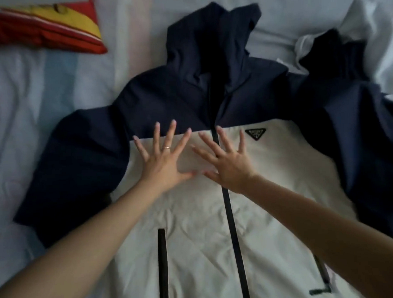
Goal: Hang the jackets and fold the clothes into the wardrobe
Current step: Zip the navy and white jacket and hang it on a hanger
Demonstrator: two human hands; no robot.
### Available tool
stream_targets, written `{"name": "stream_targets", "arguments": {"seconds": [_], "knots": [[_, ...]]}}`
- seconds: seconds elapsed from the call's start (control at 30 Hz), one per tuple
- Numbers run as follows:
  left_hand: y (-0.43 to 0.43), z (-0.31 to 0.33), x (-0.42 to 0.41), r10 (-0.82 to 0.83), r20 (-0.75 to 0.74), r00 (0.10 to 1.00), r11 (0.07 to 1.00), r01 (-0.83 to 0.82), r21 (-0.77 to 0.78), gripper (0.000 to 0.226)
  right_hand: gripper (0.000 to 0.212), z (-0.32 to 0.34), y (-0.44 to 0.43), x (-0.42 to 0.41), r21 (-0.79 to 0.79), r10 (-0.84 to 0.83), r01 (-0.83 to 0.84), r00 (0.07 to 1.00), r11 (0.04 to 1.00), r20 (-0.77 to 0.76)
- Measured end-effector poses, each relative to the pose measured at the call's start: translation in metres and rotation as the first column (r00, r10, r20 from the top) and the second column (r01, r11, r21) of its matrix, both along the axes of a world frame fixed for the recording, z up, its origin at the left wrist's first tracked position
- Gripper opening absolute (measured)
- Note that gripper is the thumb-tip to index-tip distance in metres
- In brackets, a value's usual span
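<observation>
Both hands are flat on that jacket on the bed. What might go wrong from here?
One sleeve lies bunched against a white cloth, so lifting the jacket may drag that cloth along. The hood is crumpled; the left hand and right hand press only the chest, so creases there may stay.

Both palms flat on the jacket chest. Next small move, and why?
Probably sweep both palms down and outward over the cream front. The left hand and right hand rest open, fingers spread, on the chest of the navy-and-cream jacket, and the fabric below them is creased.
</observation>
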State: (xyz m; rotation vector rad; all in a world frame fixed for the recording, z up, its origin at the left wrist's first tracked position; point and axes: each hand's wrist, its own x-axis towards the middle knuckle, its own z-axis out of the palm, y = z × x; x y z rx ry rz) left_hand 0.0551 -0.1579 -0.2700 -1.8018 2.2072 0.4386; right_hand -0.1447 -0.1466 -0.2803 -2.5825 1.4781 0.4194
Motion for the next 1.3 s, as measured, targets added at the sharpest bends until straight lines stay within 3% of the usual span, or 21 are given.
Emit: {"name": "stream_targets", "arguments": {"seconds": [0.07,0.17,0.23,0.37,0.47,0.5,0.57,0.63,0.67,0.7,0.77,0.83,0.9,0.93,0.97,1.0,1.03,1.07,1.13,1.2,1.3], "knots": [[-0.042,-0.001,0.015,0.293,-0.032,0.956,0.953,-0.289,0.086,0.116,0.067,-0.004,-0.043,-0.011,0.032,-0.043,0.045,0.998,0.998,-0.046],[-0.079,-0.009,0.043,0.602,-0.031,0.798,0.771,-0.570,0.283,0.123,0.078,-0.019,-0.081,-0.065,0.057,-0.430,0.432,0.902,0.900,-0.042],[-0.086,-0.013,0.047,0.579,0.002,0.815,0.770,-0.548,0.327,0.126,0.087,-0.022,-0.088,-0.087,0.100,-0.636,0.637,0.771,0.765,-0.044],[-0.090,-0.017,0.047,0.580,-0.017,0.814,0.767,-0.539,0.348,0.131,0.093,-0.019,-0.098,-0.082,0.223,-0.693,0.691,0.717,0.688,-0.083],[-0.094,-0.016,0.052,0.571,-0.014,0.821,0.760,-0.522,0.388,0.132,0.097,-0.005,-0.103,-0.058,0.223,-0.818,0.796,0.574,0.563,0.017],[-0.096,-0.015,0.053,0.568,-0.014,0.823,0.758,-0.516,0.400,0.133,0.092,-0.001,-0.101,-0.048,0.150,-0.806,0.793,0.573,0.591,0.148],[-0.097,-0.014,0.054,0.564,-0.011,0.826,0.756,-0.511,0.410,0.134,0.072,0.006,-0.093,-0.024,-0.086,-0.529,0.600,0.756,0.795,0.385],[-0.099,-0.015,0.055,0.564,-0.008,0.825,0.750,-0.509,0.421,0.135,0.063,0.001,-0.092,-0.005,-0.139,-0.278,0.379,0.842,0.915,0.463],[-0.100,-0.015,0.056,0.562,-0.003,0.827,0.749,-0.507,0.427,0.135,0.063,0.004,-0.096,0.006,-0.022,-0.319,0.387,0.790,0.922,0.524],[-0.100,-0.015,0.057,0.559,0.000,0.829,0.748,-0.504,0.431,0.135,0.065,0.009,-0.104,0.018,0.162,-0.473,0.476,0.660,0.865,0.585],[-0.100,-0.015,0.058,0.551,-0.007,0.834,0.750,-0.492,0.443,0.135,0.063,0.018,-0.134,0.036,0.471,-0.760,0.660,0.243,0.585,0.603],[-0.100,-0.015,0.058,0.550,-0.019,0.835,0.751,-0.485,0.447,0.136,0.041,0.032,-0.174,0.047,0.682,-0.828,0.619,-0.091,0.389,0.554],[-0.100,-0.014,0.056,0.548,-0.016,0.836,0.755,-0.487,0.440,0.136,0.026,0.044,-0.202,0.055,0.798,-0.817,0.513,-0.280,0.317,0.504],[-0.100,-0.013,0.057,0.550,-0.012,0.835,0.754,-0.491,0.436,0.135,0.031,0.051,-0.209,0.062,0.829,-0.820,0.476,-0.319,0.294,0.475],[-0.100,-0.013,0.057,0.548,-0.012,0.836,0.756,-0.489,0.435,0.135,0.036,0.053,-0.207,0.069,0.781,-0.810,0.544,-0.283,0.306,0.514],[-0.100,-0.013,0.057,0.544,-0.017,0.839,0.760,-0.484,0.433,0.135,0.037,0.055,-0.199,0.074,0.624,-0.759,0.677,-0.148,0.390,0.635],[-0.099,-0.014,0.058,0.542,-0.022,0.840,0.763,-0.481,0.431,0.135,0.036,0.055,-0.186,0.078,0.376,-0.628,0.756,0.059,0.536,0.776],[-0.099,-0.016,0.059,0.543,-0.024,0.839,0.765,-0.483,0.427,0.135,0.036,0.055,-0.172,0.083,0.105,-0.419,0.711,0.283,0.696,0.863],[-0.100,-0.018,0.058,0.546,-0.017,0.838,0.769,-0.493,0.406,0.134,0.038,0.039,-0.145,0.083,-0.324,0.001,0.376,0.651,0.868,0.759],[-0.100,-0.022,0.058,0.548,-0.005,0.836,0.776,-0.507,0.374,0.134,0.041,0.010,-0.123,0.078,-0.409,0.152,0.107,0.819,0.906,0.553],[-0.101,-0.028,0.058,0.551,-0.020,0.835,0.786,-0.510,0.349,0.135,0.050,-0.025,-0.100,0.071,-0.236,0.057,0.021,0.947,0.972,0.317]]}}
